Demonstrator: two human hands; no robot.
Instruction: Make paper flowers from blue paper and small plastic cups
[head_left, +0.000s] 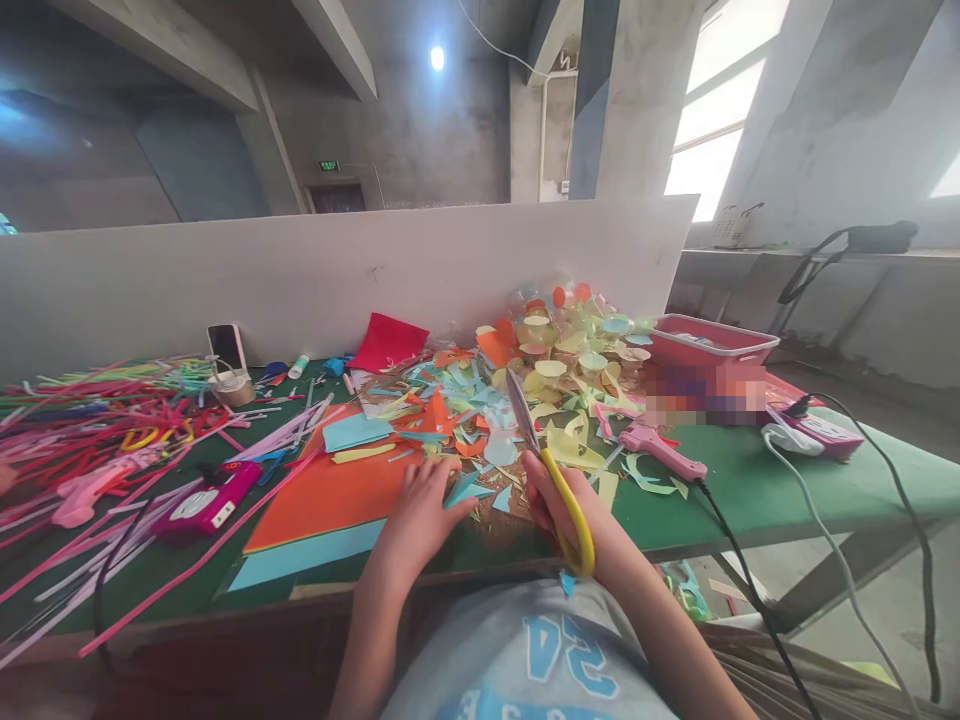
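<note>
Yellow-handled scissors [568,510] are in my right hand [574,500], whose fingers wrap round the handle. Their blades point up and away over the paper scraps and look closed. My left hand [424,505] rests at the near edge of the scraps, fingers spread, beside small blue paper pieces [466,490]; it does not appear to grip them. Left of that hand lie an orange sheet [315,500] and a light blue sheet [307,556] partly under it. Folded blue paper [356,432] sits on the orange sheet.
Pink and white pipe cleaners [142,520] spread over the left side with a magenta power strip [210,498]. Yellow paper cups and discs [577,350] are heaped at the back. A pink glue gun [664,452], a pink basket [712,338] and cables lie on the right.
</note>
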